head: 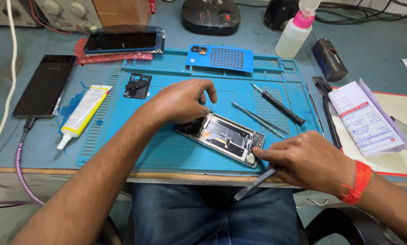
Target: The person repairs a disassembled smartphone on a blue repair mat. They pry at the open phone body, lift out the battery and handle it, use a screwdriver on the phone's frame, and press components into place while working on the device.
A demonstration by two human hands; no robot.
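Note:
An opened phone [224, 136] with its back removed lies tilted on the blue work mat [167, 149], its inner parts exposed. My left hand [181, 100] rests on the phone's upper left end, fingers curled down onto it. My right hand [303, 161] grips a thin grey metal tool [255, 183], with the fingertips pressed at the phone's lower right corner. A red thread band circles my right wrist.
On the mat lie a black screwdriver [278, 104], metal tweezers [258, 119], a small black phone part [137, 86] and a blue perforated back cover [221, 58]. A glue tube [83, 113] and two dark phones sit at left. A squeeze bottle [294, 34] and paper pad [364, 120] sit at right.

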